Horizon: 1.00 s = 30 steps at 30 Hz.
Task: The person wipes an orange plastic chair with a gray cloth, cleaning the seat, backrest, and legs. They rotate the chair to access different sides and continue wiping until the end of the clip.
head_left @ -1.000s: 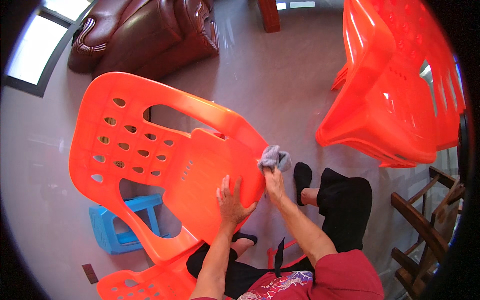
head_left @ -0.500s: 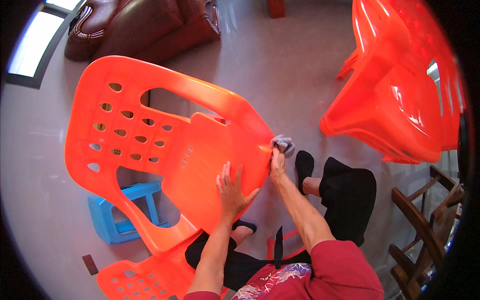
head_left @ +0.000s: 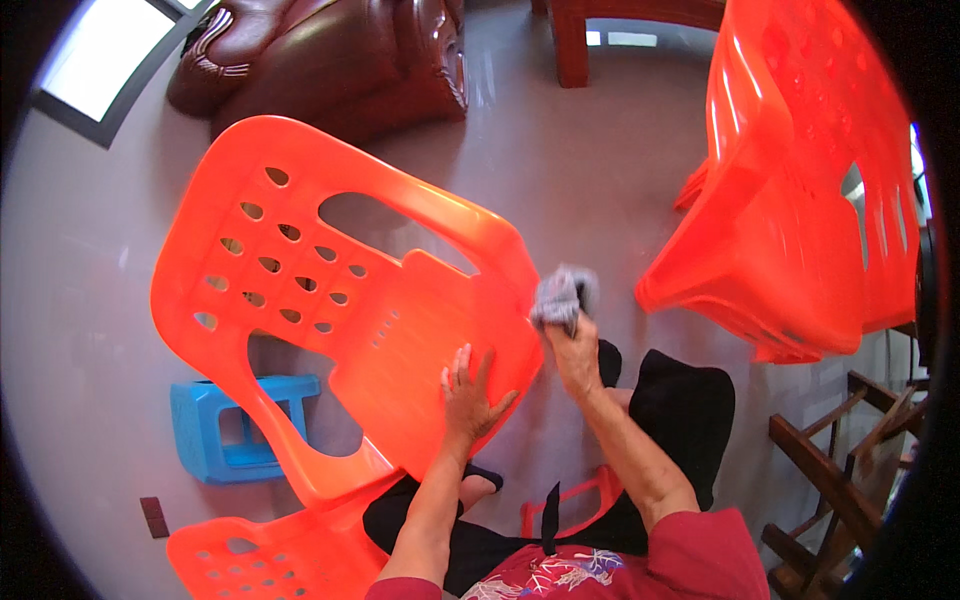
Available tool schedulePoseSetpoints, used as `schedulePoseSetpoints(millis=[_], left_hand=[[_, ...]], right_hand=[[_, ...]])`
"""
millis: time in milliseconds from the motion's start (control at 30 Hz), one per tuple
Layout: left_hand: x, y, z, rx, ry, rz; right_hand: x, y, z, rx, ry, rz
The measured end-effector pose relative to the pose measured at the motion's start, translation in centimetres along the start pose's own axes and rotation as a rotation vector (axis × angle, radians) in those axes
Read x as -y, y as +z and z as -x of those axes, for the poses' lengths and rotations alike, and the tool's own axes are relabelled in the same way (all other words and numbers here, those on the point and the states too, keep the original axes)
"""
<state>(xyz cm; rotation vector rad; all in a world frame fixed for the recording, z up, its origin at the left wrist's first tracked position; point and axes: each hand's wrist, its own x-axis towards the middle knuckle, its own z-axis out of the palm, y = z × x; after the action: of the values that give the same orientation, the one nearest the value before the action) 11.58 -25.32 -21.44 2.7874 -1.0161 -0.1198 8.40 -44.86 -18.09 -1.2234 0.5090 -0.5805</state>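
Chair: orange plastic chair [head_left: 330,300] fills centre-left of frame, tipped on its side w/ the perforated back toward upper left, seat panel facing the camera.
L hand: left hand [head_left: 468,390] flat on the seat panel near centre frame, fingers spread, palm pressed on; grip open, nothing held, just bracing.
R hand: right hand [head_left: 575,350] closed round a grey cloth [head_left: 562,293], just right of centre; cloth bunched and touching the chair's right edge.
Change: vs 1 s ago the cloth sits a bit higher along that edge and the chair takes up more of the view, back swung further to upper left; L hand stays in much the same spot on the seat.
Meaning: judged as wiping in progress, cloth working along the chair's rim while the other hand steadies it; the broad seat panel and holed back prob. remain to be done, can't tell what's already clean.
Nearby: second orange chair [head_left: 800,190] upper right, well apart; another orange piece [head_left: 250,560] lower left, under the held chair; blue stool [head_left: 235,425] left of it on the floor [head_left: 620,150].
Background: brown leather sofa [head_left: 330,60] top left, wooden frame [head_left: 830,480] lower right.
Person: seated, dark trousers, red sleeve at bottom edge.
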Motion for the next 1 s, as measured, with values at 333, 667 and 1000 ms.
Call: schedulePoseSetpoints(millis=[333,667,1000], left_hand=[[0.2,0.0,-0.1,-0.015,0.001,0.062],[-0.5,-0.3,-0.1,0.005,-0.02,0.055],[0.3,0.2,0.4,-0.059,-0.036,0.035]], right_hand=[[8.8,6.7,-11.9,0.31,-0.415,0.502],[9.6,16.7,-15.9,0.523,-0.418,1.436],[9.5,7.5,-9.3,0.393,-0.704,1.343]])
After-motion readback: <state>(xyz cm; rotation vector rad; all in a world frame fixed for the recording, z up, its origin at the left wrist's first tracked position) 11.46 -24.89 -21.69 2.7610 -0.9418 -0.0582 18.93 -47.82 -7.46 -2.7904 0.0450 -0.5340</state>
